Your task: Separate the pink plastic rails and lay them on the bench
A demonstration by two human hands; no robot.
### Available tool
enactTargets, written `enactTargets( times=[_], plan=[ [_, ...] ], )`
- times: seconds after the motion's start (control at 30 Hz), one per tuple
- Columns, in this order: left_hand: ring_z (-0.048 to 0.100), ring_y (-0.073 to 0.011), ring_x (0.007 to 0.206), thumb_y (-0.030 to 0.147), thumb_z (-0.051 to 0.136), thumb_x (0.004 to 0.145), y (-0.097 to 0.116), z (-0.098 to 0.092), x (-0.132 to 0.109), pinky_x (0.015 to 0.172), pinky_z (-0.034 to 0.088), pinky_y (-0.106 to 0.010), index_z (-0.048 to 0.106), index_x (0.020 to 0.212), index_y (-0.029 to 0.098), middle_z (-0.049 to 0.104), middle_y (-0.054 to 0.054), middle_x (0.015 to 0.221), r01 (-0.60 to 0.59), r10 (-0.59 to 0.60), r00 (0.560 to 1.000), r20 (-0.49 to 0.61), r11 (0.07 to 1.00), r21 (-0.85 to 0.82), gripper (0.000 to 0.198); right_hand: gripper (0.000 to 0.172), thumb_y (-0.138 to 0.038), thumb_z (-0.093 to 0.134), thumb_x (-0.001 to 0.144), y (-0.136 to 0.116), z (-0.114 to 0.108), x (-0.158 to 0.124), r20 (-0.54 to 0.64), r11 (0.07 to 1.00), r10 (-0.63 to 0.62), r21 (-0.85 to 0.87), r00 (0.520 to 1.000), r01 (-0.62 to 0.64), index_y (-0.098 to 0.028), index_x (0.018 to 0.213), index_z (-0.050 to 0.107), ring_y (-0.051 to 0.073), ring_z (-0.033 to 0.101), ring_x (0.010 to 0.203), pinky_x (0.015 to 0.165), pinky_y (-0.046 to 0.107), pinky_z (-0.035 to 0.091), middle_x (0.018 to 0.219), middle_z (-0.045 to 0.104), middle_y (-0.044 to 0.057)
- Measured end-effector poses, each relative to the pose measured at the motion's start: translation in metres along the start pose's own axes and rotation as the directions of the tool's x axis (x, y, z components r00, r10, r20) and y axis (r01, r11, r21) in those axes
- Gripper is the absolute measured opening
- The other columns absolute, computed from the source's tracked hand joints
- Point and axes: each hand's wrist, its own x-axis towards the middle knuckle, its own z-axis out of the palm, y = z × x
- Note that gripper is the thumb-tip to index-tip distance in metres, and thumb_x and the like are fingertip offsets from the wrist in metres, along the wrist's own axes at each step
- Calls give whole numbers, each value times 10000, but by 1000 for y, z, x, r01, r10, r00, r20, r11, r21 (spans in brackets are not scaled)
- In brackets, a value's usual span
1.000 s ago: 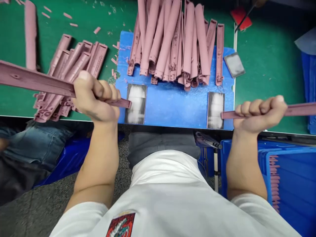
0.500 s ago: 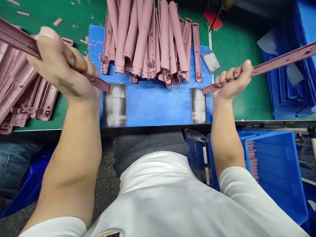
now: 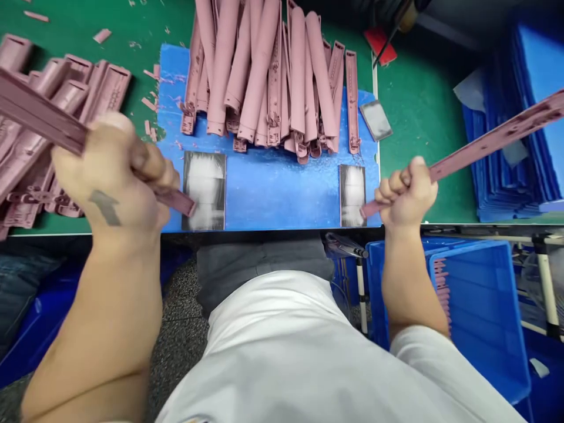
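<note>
My left hand (image 3: 117,179) is a closed fist around a long pink plastic strip (image 3: 37,114) that slants up to the left edge; its short end pokes out over the blue mat (image 3: 282,188). My right hand (image 3: 405,194) is also fisted, gripping a second pink strip (image 3: 497,136) that angles up to the right edge. Both hands hover near the table's front edge, one on each side of the mat. A heap of pink moulded parts (image 3: 268,76) lies at the back of the mat.
Another pile of pink parts (image 3: 48,135) lies left on the green table (image 3: 414,106). Two grey pads (image 3: 205,191) (image 3: 352,194) sit on the mat's front. Stacked blue sheets (image 3: 506,158) are at right, a blue crate (image 3: 484,305) below the table edge.
Both hands dropped toward the table's front edge, still gripping their strips. The view shifted slightly, showing more of the left pile.
</note>
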Motion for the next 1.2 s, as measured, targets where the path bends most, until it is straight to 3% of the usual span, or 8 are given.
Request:
enactTargets(
  times=[0.1,0.23,0.3,0.4,0.57,0.7,1.0,1.2],
  plan=[
    [107,-122,517,159,647,958,-3,4,11,423,86,-229,325,637,256,138,17,666,-133,122,969,216,990,37,464,762,-796,848,1012,-2,4,6,-33,988,129,-78,991,-131,-302,760,326,102,113,537,486,309,131,595,169,-124],
    [40,-121,505,113,547,1064,-7,15,37,465,18,-298,350,624,253,150,40,607,12,-60,947,317,989,151,502,723,-769,852,1014,8,21,38,-40,961,256,-95,966,-259,-307,775,350,101,47,577,505,318,73,568,199,-140],
    [81,-119,487,116,560,1090,-7,17,42,479,23,-314,372,622,250,196,39,600,14,-75,945,317,981,191,522,707,-742,870,998,11,28,45,16,943,309,-133,951,-304,-303,763,368,96,22,571,514,323,32,558,190,-139],
    [88,-127,512,107,514,1132,-6,21,44,511,18,-326,343,658,251,203,39,613,-1,-53,962,268,980,200,524,673,-664,888,983,11,33,48,-20,969,234,-80,972,-235,-304,736,377,102,27,577,524,335,21,561,206,-122],
    [31,-127,538,193,540,1126,-6,24,44,527,-27,-325,356,673,266,174,56,613,133,-203,947,250,953,272,494,651,-676,865,1024,17,33,50,66,957,281,-90,958,-275,-308,776,389,102,65,563,524,312,87,573,178,-132],
    [-9,-131,551,191,550,1096,-8,23,46,512,-20,-313,334,673,261,141,64,601,65,-106,966,237,982,177,480,673,-731,759,1102,20,37,53,-9,973,223,-59,975,-223,-313,801,325,93,42,561,544,306,130,575,144,-156],
    [-14,-112,524,218,580,1064,-11,27,49,507,-11,-312,319,684,251,118,67,622,55,-96,959,268,987,154,462,801,-806,998,851,24,37,61,29,945,316,-99,948,-311,-315,789,368,131,142,651,624,335,255,562,162,-129],
    [55,-115,511,186,587,1022,-15,35,51,504,-12,-316,332,685,253,160,53,612,-21,-31,962,271,983,185,428,699,-764,820,1070,18,48,58,-45,939,313,-137,949,-317,-311,820,349,115,67,643,622,323,181,592,162,-146]
  ],
)
